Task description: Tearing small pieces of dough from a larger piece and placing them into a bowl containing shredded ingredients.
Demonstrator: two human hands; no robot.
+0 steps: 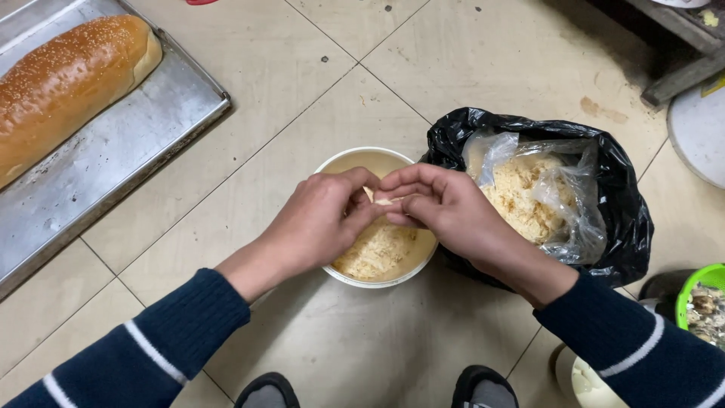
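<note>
A loaf (64,83) lies on a tray (128,143) far left. The left hand (317,223) and right hand (445,208) meet over a bowl (343,162) of crumbs (374,253), fingers pinched on a clump (383,201). A bag (619,204) sits right.

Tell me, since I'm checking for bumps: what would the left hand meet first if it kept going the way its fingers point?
The left hand points toward the right hand over the bowl; their fingertips already seem to touch, though depth is unclear.

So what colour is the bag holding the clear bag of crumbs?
Black, glossy plastic bag, beside the bowl; seen in the head view.
</note>
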